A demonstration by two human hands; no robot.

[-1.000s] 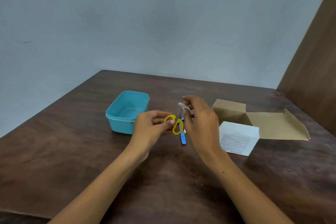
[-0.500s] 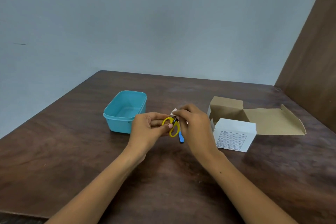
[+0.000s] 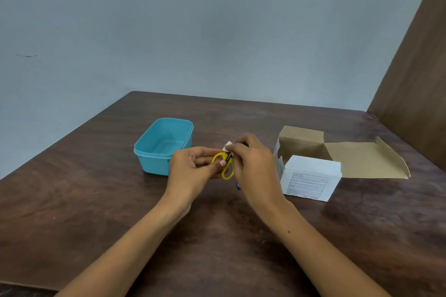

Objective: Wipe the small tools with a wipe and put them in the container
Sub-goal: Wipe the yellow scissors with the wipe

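Scissors (image 3: 225, 164) pinched by left hand (image 3: 193, 166); right hand (image 3: 253, 164) fingers clamp one wipe (image 3: 227, 145), beside one container (image 3: 164, 144), mid-surface (image 3: 96, 200).

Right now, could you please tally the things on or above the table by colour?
Teal: 1, plastic container
Yellow: 1, scissors
Blue: 1, small tool, mostly hidden
White: 2, wipe, open cardboard box
Total: 5

container (image 3: 154, 142): turquoise, centre left | scissors (image 3: 226, 169) handles: yellow, centre | wipe (image 3: 227, 146): white | box (image 3: 311, 176): white outside with black printed lines, plain brown inside, centre right | table (image 3: 96, 200): dark brown wood grain | wall (image 3: 193, 31): grey-blue
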